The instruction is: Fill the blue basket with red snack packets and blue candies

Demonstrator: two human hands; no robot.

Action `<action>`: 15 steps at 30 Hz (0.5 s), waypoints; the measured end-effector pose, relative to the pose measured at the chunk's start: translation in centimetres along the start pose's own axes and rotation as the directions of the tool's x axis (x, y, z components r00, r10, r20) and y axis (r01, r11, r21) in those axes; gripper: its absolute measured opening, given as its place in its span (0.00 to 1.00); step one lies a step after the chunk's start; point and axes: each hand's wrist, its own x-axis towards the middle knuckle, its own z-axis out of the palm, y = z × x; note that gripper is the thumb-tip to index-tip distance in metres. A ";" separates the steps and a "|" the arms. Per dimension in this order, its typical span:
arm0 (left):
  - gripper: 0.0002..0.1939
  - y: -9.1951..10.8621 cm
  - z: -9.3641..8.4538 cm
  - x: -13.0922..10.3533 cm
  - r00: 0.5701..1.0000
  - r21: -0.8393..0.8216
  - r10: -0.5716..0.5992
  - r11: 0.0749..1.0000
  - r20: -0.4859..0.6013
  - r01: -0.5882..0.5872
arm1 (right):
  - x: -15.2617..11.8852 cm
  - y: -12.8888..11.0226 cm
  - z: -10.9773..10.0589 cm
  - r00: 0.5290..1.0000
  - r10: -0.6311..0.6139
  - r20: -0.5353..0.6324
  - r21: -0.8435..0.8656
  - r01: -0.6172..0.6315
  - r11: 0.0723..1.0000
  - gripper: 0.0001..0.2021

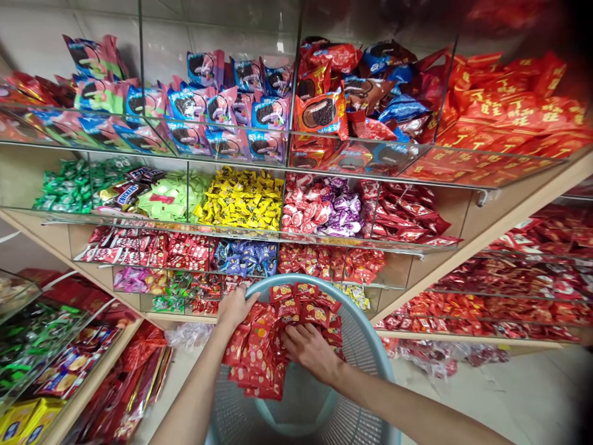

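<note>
A light blue-green plastic basket (377, 352) with slotted sides stands in front of me, below the shelves. Many small red candy packets (259, 346) with orange fruit pictures lie piled in its far and left part, and the bottom shows bare nearer to me. My left hand (234, 309) is closed over the basket's far left rim, thumb toward the inside. Inside the basket, my right hand (310, 349) rests on the packets with its fingers curled into them; the fingertips are partly hidden among the wrappers.
A tiered shelf with glass dividers (287, 151) rises ahead, full of wrapped sweets, such as yellow candies (243, 201) and cookie packs (319, 114). More shelves with red packets (514, 272) stand at right. A side shelf (60, 358) is at left, plastic bags (188, 335) on the floor.
</note>
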 end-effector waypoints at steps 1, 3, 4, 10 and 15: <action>0.29 0.1 -0.1 0.0 1.000 0.001 -0.002 1.000 0.004 0.002 | 0.0 -0.1 0.0 1.000 0.006 0.001 0.003 -0.006 1.000 0.12; 0.28 0.1 -0.3 -0.1 1.000 0.002 0.007 1.000 0.003 -0.007 | 0.0 -0.2 -0.1 1.000 0.016 0.003 0.011 -0.016 1.000 0.13; 0.27 0.1 -0.4 -0.1 1.000 0.001 0.013 1.000 0.000 -0.013 | 0.1 -0.2 -0.1 1.000 0.019 0.003 0.016 -0.019 1.000 0.13; 0.28 -0.2 -0.1 0.1 0.999 0.001 0.037 0.999 -0.020 -0.037 | 0.1 -0.4 -0.5 0.999 0.040 0.022 0.059 -0.041 0.997 0.15; 0.28 -0.5 0.2 0.4 0.998 -0.002 0.054 0.999 -0.017 -0.054 | 0.1 -0.4 -2.2 0.986 0.165 0.022 0.192 -0.166 0.967 0.18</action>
